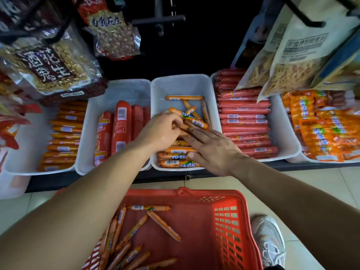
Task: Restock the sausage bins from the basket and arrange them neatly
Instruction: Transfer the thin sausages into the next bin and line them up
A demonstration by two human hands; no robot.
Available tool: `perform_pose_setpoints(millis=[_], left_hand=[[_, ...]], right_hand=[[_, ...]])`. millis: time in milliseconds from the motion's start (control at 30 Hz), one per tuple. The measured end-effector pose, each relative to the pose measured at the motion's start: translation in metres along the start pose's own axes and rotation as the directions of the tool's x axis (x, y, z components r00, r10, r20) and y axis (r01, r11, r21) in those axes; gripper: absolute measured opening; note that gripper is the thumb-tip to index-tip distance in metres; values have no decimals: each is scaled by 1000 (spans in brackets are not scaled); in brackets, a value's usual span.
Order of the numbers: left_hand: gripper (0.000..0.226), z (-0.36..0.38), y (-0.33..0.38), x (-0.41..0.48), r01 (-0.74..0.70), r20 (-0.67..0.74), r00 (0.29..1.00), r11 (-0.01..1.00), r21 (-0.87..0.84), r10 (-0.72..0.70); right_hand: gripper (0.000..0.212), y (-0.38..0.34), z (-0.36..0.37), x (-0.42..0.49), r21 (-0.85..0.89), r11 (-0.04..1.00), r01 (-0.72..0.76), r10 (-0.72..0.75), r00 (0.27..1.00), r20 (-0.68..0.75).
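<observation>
A white middle bin (183, 84) holds small orange sausages (179, 162): a neat row at its front, loose ones scattered toward the back. My left hand (159, 131) reaches into this bin and grips a few orange sausages (194, 120) with curled fingers. My right hand (212, 151) lies flat with straight fingers over the sausages at the bin's front right. Below, a red basket (229, 221) on the floor holds several more orange sausages (134, 230), mostly at its left.
Other white bins flank the middle one: thick red sausages (120, 125) left, thin red sausages (245, 121) right, orange packs (327, 131) far right, orange sticks (64, 135) far left. Hanging snack bags (48, 63) overhang the bins. A grey shoe (270, 238) stands beside the basket.
</observation>
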State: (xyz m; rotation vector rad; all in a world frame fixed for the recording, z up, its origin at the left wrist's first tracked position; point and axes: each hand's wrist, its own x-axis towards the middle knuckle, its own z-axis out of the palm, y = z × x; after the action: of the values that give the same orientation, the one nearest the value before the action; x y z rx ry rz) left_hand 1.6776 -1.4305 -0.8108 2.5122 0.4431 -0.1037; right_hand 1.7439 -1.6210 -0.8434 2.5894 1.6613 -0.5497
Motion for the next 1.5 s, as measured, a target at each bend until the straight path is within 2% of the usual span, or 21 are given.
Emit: perform_pose_setpoints(millis=[67,133,200,267,400,567,667,767,900,1033,1100,1167,1233,1300,1367,1433,1500], left_hand=[[29,5,0,22,42,-8,999,999,-12,-42],[43,13,-2,45,79,46,996,996,45,-81],[60,23,-8,64,72,114,990,988,139,-88],[66,32,-17,78,25,153,986,974,226,-61],[63,42,-24,89,30,178,982,976,216,-70],[29,39,-32,89,39,147,987,984,175,-65],[29,35,-31,90,-10,238,971,996,92,-12],[26,38,-31,90,-41,334,942,999,4,37],[30,39,-31,93,-91,349,935,994,67,62],[47,35,-26,98,-35,457,889,989,146,-36],[51,31,-25,101,-33,486,872,982,187,-63],[50,29,-26,103,-91,525,849,964,250,-56],[41,29,-28,104,-110,534,844,957,267,-52],[36,26,-28,101,-93,519,853,961,260,-58],[46,26,-27,99,-77,524,849,965,252,-70],[71,23,-22,96,-93,557,827,961,262,-72],[59,23,-22,98,-62,562,823,971,230,-80]], right_hand=[[80,1,-2,1,-37,999,-10,10,1000,14],[75,6,-5,7,-106,994,-13,16,999,29],[79,10,-8,14,-145,989,6,-2,1000,26],[85,11,-7,15,-114,993,27,-25,1000,15],[73,12,4,11,-49,998,38,-40,998,-41],[66,12,10,6,-9,1000,-21,20,993,-119],[68,15,11,2,-14,998,-58,55,991,-120],[62,22,9,2,-10,999,-48,46,988,-146],[60,21,10,1,3,1000,12,-11,988,-154],[58,21,13,0,78,996,32,-17,983,-184],[50,18,18,0,107,994,36,-6,964,-267],[43,15,23,-1,125,991,41,13,915,-403],[38,11,28,-4,126,992,16,51,861,-506],[37,6,32,-7,129,991,-26,93,831,-549],[39,2,35,-12,121,992,-45,104,832,-545],[44,3,36,-16,96,995,-38,81,863,-498],[49,6,35,-18,77,996,-34,64,895,-441]])
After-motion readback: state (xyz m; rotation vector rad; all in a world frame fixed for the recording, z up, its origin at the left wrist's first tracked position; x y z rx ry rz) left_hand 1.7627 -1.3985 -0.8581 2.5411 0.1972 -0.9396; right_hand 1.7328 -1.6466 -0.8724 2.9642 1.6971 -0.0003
